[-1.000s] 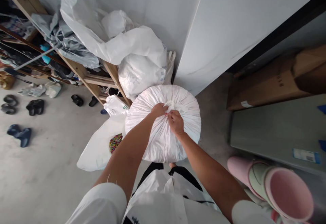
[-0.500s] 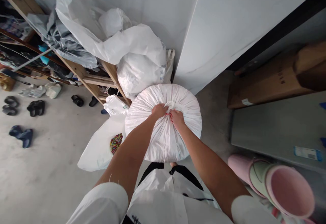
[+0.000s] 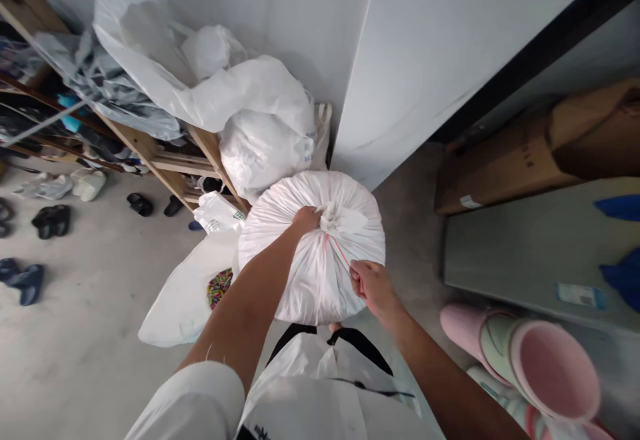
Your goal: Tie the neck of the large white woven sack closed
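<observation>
A large, full white sack [image 3: 315, 280] stands in front of me, its mouth gathered into a bunched knot on top. My left hand [image 3: 306, 219] is closed at the left side of that bunched neck; its fingertips are partly hidden by the folds. A thin red string [image 3: 341, 251] runs taut from the neck toward the near right. My right hand [image 3: 373, 283] pinches the string's end above the sack's right front side.
Left of the sack lies an open white bag [image 3: 175, 300] with small colourful pieces. Behind are more white bags [image 3: 270, 147] and a wooden shoe rack [image 3: 135, 140]. On the right are a cardboard box [image 3: 500, 153], a grey cabinet [image 3: 510, 247] and pink buckets [image 3: 555, 367].
My right hand has moved from the sack's neck toward the near right, drawing the red string out straight. My left hand has stayed at the neck. The view has shifted slightly right.
</observation>
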`<state>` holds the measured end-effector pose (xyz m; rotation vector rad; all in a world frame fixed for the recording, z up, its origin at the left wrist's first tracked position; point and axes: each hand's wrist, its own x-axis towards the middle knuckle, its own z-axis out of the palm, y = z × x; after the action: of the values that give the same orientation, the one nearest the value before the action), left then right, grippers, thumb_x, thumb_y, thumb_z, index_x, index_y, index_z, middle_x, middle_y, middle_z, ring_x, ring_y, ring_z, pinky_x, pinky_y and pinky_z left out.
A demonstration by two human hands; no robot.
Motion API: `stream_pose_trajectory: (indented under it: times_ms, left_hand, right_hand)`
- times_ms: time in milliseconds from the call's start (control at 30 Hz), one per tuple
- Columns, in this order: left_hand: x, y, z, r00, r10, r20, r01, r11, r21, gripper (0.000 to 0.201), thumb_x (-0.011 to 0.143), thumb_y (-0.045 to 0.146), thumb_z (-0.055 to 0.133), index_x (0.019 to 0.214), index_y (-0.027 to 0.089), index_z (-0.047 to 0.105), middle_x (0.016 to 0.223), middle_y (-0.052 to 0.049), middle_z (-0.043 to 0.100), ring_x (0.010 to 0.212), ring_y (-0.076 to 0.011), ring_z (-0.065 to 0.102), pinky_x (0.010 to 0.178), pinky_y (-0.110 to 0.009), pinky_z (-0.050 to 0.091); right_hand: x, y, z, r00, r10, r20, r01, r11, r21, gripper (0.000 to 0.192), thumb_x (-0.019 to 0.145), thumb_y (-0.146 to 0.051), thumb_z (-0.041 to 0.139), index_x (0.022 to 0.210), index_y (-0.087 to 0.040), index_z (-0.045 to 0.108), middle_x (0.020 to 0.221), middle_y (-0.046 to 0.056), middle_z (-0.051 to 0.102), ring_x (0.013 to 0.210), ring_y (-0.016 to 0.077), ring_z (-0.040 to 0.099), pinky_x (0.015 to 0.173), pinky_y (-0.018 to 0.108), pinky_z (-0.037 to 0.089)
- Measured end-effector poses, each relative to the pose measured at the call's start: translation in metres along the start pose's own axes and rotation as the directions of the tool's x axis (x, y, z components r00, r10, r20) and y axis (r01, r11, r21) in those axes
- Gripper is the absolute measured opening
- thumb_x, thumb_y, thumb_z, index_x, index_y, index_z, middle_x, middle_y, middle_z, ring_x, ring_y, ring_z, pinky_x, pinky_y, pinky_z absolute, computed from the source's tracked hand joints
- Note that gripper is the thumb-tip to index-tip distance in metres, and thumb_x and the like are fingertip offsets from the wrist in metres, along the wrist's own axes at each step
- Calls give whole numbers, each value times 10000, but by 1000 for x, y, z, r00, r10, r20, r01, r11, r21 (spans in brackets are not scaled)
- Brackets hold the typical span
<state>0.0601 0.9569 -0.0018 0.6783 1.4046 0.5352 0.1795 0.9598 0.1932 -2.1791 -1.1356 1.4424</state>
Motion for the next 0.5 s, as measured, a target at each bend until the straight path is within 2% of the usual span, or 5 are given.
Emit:
stream_pose_trajectory:
  times_ms: [100,167,267,400,500]
  left_hand:
    - [-12,-5,-2,995,96,-9,-96,994,-59,302,950,404,544,830,139,625,740,-13,544,737,-126,503,669,-270,340]
    - [-25,-10,-2,986,104,-130,-117,988,-99,255,950,380,559,1009,152,657,876,-8,586,814,-116,517,736,-253,372]
    - [-44,-17,3,928,222,-299,-264,958,-111,266,942,294,551,1123,141,671,1060,-45,609,953,-137,542,860,-260,394]
    - [-61,-19,11,848,346,-402,-477,828,-294,237,795,113,540,980,110,687,995,-53,654,874,-134,569,809,-254,429]
    - [-72,-20,19,792,375,-481,-564,752,-342,171,740,92,531,825,116,678,919,-41,667,883,-139,590,823,-253,444]
  right_hand:
    - [2,-20,-15,999,-37,-29,38,999,38,354,779,-375,658,739,-156,383,527,-13,345,448,66,299,398,202,214]
    - [0,-33,-22,997,-45,-57,50,995,87,337,768,-319,664,727,-153,373,545,-16,349,442,57,276,394,206,202]
    - [8,-54,-24,994,-20,-109,41,979,197,301,771,-178,630,695,-145,340,593,-11,374,430,54,255,388,219,167]
    - [59,-68,-15,985,86,-147,-16,906,422,234,794,-29,484,715,-144,295,603,-30,361,426,50,249,394,222,151]
    - [103,-53,-19,954,170,-249,-87,946,312,227,844,-1,365,727,-146,234,534,-63,285,413,27,231,440,191,189]
